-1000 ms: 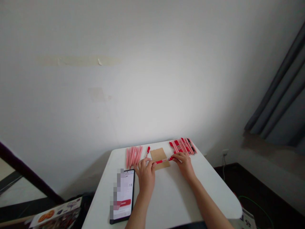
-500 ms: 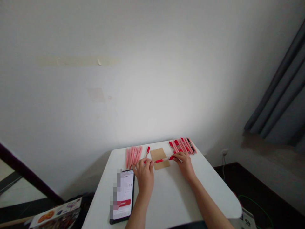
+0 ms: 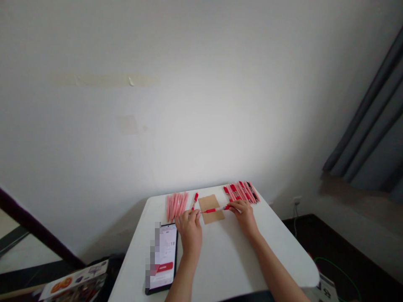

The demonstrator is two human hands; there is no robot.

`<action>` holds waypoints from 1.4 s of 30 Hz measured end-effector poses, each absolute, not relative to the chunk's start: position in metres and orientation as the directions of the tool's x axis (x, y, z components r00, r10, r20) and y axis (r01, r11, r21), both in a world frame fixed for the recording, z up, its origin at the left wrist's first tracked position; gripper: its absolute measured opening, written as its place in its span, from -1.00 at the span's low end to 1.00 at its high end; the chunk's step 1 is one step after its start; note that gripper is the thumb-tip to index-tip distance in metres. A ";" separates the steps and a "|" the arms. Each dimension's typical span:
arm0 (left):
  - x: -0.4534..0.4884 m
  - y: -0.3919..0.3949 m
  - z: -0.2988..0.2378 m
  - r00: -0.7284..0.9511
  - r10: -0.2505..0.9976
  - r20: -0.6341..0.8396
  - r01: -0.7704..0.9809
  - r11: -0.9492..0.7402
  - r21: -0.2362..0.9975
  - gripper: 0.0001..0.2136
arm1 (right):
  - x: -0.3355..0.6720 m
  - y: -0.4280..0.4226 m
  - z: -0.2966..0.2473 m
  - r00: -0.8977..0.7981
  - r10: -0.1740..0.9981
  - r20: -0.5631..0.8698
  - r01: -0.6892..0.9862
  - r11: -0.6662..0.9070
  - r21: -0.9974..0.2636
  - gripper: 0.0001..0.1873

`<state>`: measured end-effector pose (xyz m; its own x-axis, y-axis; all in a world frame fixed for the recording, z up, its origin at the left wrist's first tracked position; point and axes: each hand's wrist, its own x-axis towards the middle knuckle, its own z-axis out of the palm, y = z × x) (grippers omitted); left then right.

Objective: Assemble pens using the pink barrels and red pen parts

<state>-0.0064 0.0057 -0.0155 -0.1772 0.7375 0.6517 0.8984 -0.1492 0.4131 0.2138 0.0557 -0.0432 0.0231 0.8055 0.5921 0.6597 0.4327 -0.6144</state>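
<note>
A red and pink pen (image 3: 215, 209) lies across a small brown card (image 3: 211, 208) on the white table (image 3: 239, 260). My right hand (image 3: 244, 214) pinches the pen's right end. My left hand (image 3: 189, 228) is closed at the pen's left tip, fingers curled on it. A row of pink pen barrels (image 3: 176, 204) lies just beyond my left hand. A single red piece (image 3: 195, 197) sits between that row and the card. A bunch of red and pink pens (image 3: 242, 192) lies behind my right hand.
A phone (image 3: 163, 257) with a lit screen lies on the table left of my left forearm. The white wall stands right behind the table. A grey curtain (image 3: 371, 126) hangs at right. A printed box (image 3: 74, 283) lies on the floor at lower left.
The pen has shifted slightly up and left over the card. My left hand moved a little left and its fingers closed tighter on the pen's tip. My right hand stayed on the other end.
</note>
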 end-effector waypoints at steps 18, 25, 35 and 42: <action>-0.011 0.010 -0.020 -0.264 0.669 0.695 0.848 -0.182 0.498 -0.86 | 0.218 0.060 -0.049 0.051 0.815 0.577 0.651 0.412 -0.638 -0.70; -0.007 0.001 -0.012 -0.214 0.805 0.553 0.902 -0.054 0.428 -0.94 | 0.221 0.060 -0.049 0.098 0.808 0.582 0.643 0.395 -0.656 -0.71; -0.003 -0.003 -0.013 -0.123 0.850 0.512 0.938 -0.068 0.339 -0.87 | 0.221 0.060 -0.048 0.126 0.812 0.570 0.629 0.379 -0.679 -0.71; -0.003 -0.004 -0.012 -0.145 0.861 0.488 0.940 -0.034 0.339 -0.85 | 0.221 0.059 -0.046 0.121 0.810 0.574 0.630 0.384 -0.675 -0.69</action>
